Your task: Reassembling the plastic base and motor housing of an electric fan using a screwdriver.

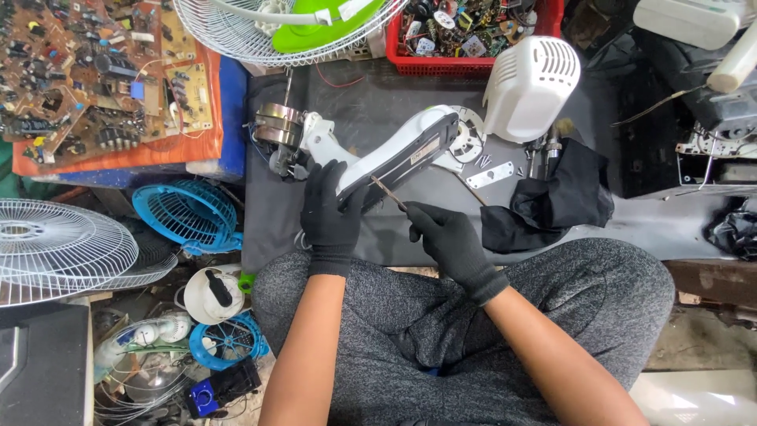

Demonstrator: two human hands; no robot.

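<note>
Black-gloved left hand (pixel 331 214): centre of frame, fingers curled shut around the lower end of the white fan body (pixel 402 148), thumb up along its side.
Black-gloved right hand (pixel 451 241): just right of and below the left, pinched closed on a thin screwdriver (pixel 389 193).
Fan body: white housing with a dark open underside, centre to upper centre of frame, resting on the mat and propped by the left hand.
Long axis: runs diagonally, lower left at the left hand to upper right toward the round mount plate (pixel 467 136); motor (pixel 277 130) sits at its upper-left end.
Key relation: screwdriver tip points up-left from the right hand and meets the dark edge of the housing just beside the left thumb; shaft lies roughly across the housing's axis.
Nearer hand: left is on the housing; right reaches it only through the tool.
Surface: dark grey mat (pixel 378 102) over a low bench, person's grey-trousered knees at its lower edge.
On mat: loose screws (pixel 482 160) and a small white bracket (pixel 490 174) right of centre, black cloth (pixel 552 203) further right, white vented motor cover (pixel 527 85) upper right.
Room: cluttered repair spot; circuit boards (pixel 95 71) upper left, red crate (pixel 473 35) of parts top, white fan guard (pixel 55 244) left, blue grille (pixel 185 211) beside it.
</note>
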